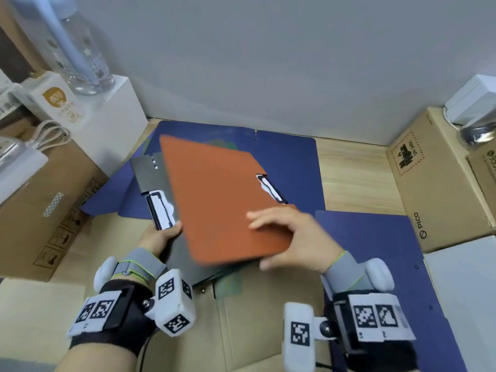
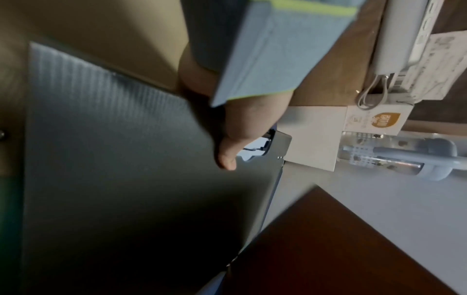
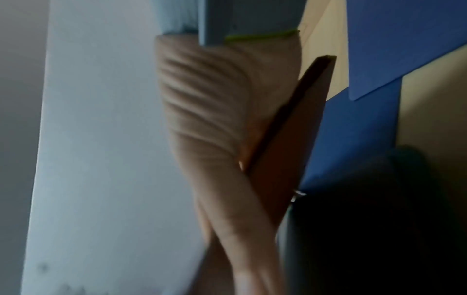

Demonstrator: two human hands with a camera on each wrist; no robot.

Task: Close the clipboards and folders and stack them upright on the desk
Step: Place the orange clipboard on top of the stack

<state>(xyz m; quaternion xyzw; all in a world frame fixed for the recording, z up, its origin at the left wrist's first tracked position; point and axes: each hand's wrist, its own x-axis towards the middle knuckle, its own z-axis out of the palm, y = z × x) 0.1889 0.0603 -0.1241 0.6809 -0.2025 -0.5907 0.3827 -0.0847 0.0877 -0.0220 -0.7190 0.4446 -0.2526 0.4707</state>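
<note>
Two hands hold one folder: the right hand (image 1: 292, 237) at five o'clock pinches the orange cover (image 1: 220, 200), fingers flat on top — the left hand (image 1: 158, 237) grips the grey panel (image 1: 149, 173) by its clip. Blue folders (image 1: 290, 157) lie open behind, at twelve o'clock.

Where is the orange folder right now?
In the head view the orange folder sits mid-frame, held by the right hand, over the grey clipboard that the left hand grips.

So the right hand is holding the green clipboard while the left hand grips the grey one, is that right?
Not quite. In the head view the right hand holds an orange clipboard, not a green one. The left hand does grip the grey clipboard.
</note>
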